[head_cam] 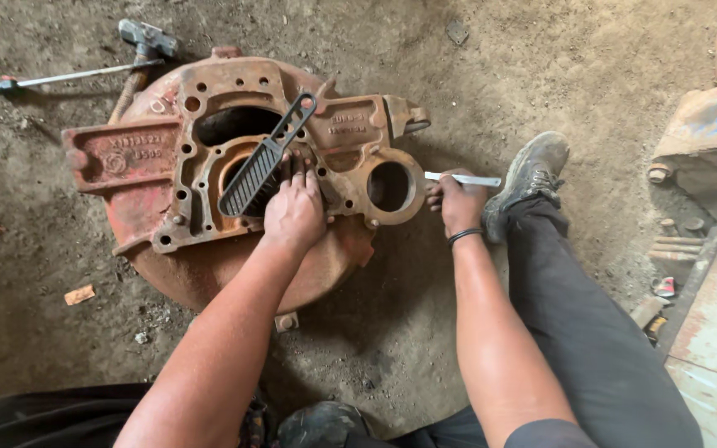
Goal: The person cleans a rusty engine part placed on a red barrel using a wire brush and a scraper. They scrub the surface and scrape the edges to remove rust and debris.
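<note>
My left hand (294, 214) lies flat and unclenched on the rusty red housing (234, 178), fingertips touching the black ribbed brush (260, 166) — its long axis slants up and away to the right. My right hand (459, 205), off the casting's right edge, clenches one white stick (463, 178). One housing, one brush.

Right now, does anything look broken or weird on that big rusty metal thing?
The rusty housing looks worn, its red paint flaking, and it lies flat on the dirt floor. A black ribbed cover sits crooked across its middle opening, under the left hand.
</note>
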